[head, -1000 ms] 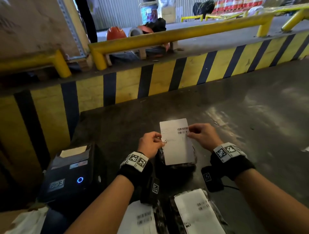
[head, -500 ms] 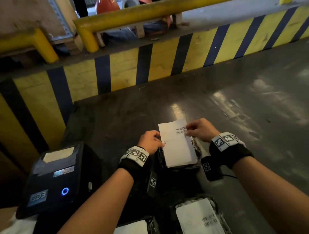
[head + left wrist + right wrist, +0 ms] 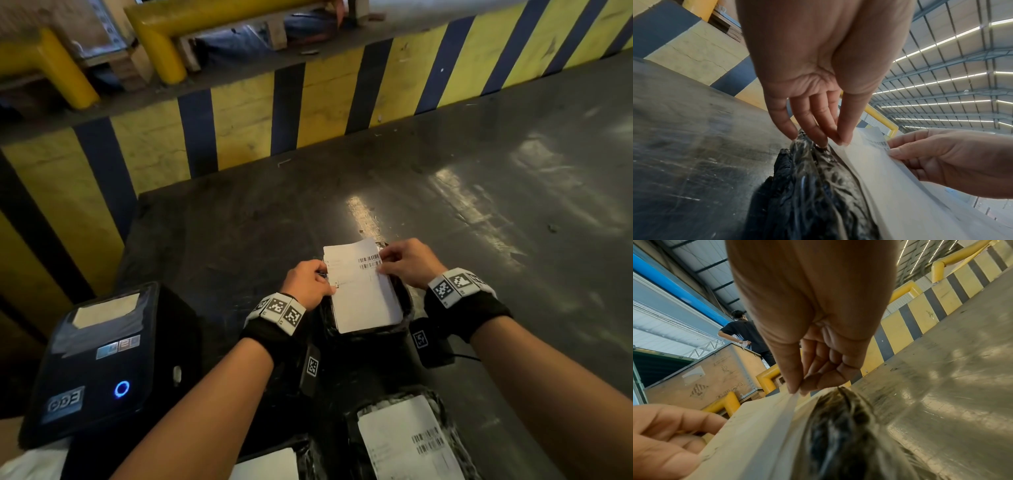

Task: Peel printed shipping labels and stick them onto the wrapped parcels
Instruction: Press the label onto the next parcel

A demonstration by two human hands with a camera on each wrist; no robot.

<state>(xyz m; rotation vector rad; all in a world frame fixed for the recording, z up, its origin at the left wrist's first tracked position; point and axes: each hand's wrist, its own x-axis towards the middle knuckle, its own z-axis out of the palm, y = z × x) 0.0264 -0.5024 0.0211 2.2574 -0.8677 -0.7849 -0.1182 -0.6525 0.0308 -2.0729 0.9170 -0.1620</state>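
A white shipping label (image 3: 361, 287) with barcodes lies over a black wrapped parcel (image 3: 404, 301) on the dark table. My left hand (image 3: 308, 282) pinches the label's left edge (image 3: 840, 142) between thumb and fingers. My right hand (image 3: 406, 262) pinches its right edge (image 3: 797, 392) near the barcodes. The label's near end rests on the parcel (image 3: 813, 186); its far end is lifted slightly. The parcel (image 3: 849, 434) is mostly hidden beneath the label.
A black label printer (image 3: 99, 359) with a lit blue ring stands at the left. Two more labelled black parcels (image 3: 411, 442) (image 3: 270, 462) lie near me. A yellow-and-black striped barrier (image 3: 239, 113) runs along the far edge. A person (image 3: 748, 335) stands beyond a crate.
Both hands have lowered the label onto the parcel, keeping their grip on its edges. The head view has tilted downward.
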